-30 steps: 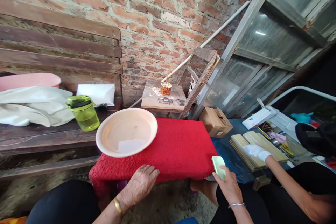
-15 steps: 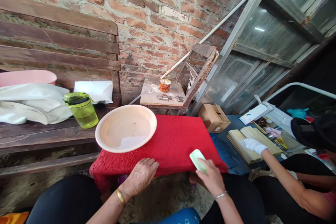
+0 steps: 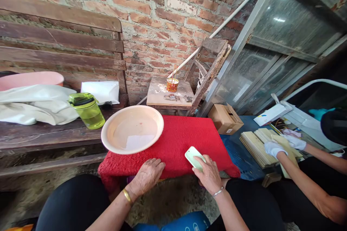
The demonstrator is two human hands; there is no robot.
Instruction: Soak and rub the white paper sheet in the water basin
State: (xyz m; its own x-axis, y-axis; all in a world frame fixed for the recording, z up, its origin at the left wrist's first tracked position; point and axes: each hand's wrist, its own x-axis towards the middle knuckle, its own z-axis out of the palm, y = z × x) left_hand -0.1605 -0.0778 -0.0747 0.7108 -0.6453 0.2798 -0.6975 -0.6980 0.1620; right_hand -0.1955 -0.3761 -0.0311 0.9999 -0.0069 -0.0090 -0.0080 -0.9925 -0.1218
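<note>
My right hand [image 3: 208,174] grips a flat, pale green plastic piece [image 3: 194,155] with a rounded end and a small hole. It is held low over the front of the red cloth [image 3: 187,137]; its underside is hidden, so its kind is unclear. My left hand [image 3: 150,174] lies over the cloth's front edge, palm down, fingers loosely stretched and nothing visible in them. Just behind that hand stands a wide, cream-coloured basin [image 3: 105,140] holding clear water, at the left of the cloth.
A green drink bottle [image 3: 90,114], white cloth [image 3: 40,105] and white packet [image 3: 100,92] lie on the wooden bench [image 3: 48,137]. Behind are padlocks [image 3: 171,97] and a patterned cup [image 3: 172,86] on a chair. At right, a co-worker's gloved hands [image 3: 274,148] handle thin boards [image 3: 252,148] near a cardboard box [image 3: 225,121].
My right hand has shifted left with the pale green piece. My left hand stays at the cloth's edge. The co-worker's second gloved hand now shows on the boards, and the view has moved slightly.
</note>
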